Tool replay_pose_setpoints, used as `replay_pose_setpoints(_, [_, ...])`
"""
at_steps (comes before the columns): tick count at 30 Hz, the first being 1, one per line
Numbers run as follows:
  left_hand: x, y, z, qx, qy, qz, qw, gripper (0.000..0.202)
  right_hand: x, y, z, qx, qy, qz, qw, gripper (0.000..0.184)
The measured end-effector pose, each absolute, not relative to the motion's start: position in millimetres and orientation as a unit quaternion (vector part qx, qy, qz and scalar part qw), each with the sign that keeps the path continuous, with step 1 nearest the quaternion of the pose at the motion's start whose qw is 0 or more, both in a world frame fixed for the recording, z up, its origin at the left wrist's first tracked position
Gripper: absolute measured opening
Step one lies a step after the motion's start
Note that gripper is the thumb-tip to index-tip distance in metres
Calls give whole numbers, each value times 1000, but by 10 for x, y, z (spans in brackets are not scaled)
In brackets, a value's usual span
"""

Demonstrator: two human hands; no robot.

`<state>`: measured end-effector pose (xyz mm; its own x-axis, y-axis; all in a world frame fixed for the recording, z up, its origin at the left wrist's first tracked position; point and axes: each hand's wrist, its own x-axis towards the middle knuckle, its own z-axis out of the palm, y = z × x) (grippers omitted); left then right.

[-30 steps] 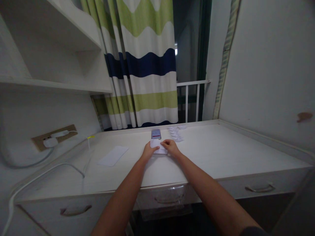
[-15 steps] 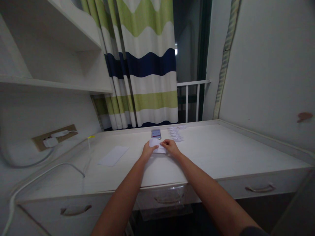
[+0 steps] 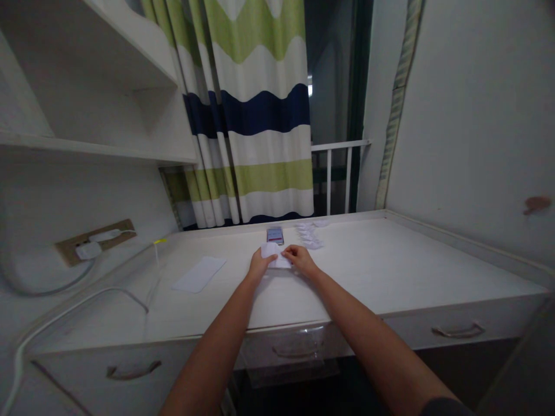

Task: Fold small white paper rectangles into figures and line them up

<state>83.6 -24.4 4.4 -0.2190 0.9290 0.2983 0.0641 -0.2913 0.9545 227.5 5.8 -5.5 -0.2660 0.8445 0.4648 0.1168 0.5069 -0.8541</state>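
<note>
A small sheet of white paper, with what looks like a fold across it, is held just above the desk between both hands. My left hand grips its left side, thumb lying on top. At the right side, my right hand pinches the paper between thumb and fingertips. Right behind the paper a phone with a lit screen lies near the desk's back edge. Several folded white paper pieces sit in a row to the right of the phone. Off to the left, a flat white sheet rests on the desk.
The white desk has drawers with handles along its front. A pale cable curves over its left side, below a wall socket with plugs. A striped curtain hangs behind, and a shelf juts out at upper left.
The left hand and the left part of the paper have shifted very slightly to the left. Both hands keep their hold, and the other things lie as before.
</note>
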Motion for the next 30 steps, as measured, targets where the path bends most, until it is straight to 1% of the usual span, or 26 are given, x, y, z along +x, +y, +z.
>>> replay_pose_setpoints(7, [821, -235, 46, 517, 488, 615, 341, 38, 2284, 46, -40, -347, -711, 365, 491, 23])
replay_pose_setpoints(16, [810, -207, 24, 501, 504, 619, 334, 39, 2277, 70, -64, -332, -714, 364, 498, 20])
replay_pose_setpoints(24, [776, -178, 3, 492, 513, 621, 332, 40, 2286, 44, -48, -330, -715, 369, 493, 21])
replay_pose_setpoints(27, [794, -210, 25, 508, 510, 615, 323, 39, 2283, 39, -43, -328, -711, 368, 501, 22])
replay_pose_setpoints(30, [836, -249, 43, 556, 498, 581, 323, 37, 2281, 49, -41, -318, -702, 365, 522, 22])
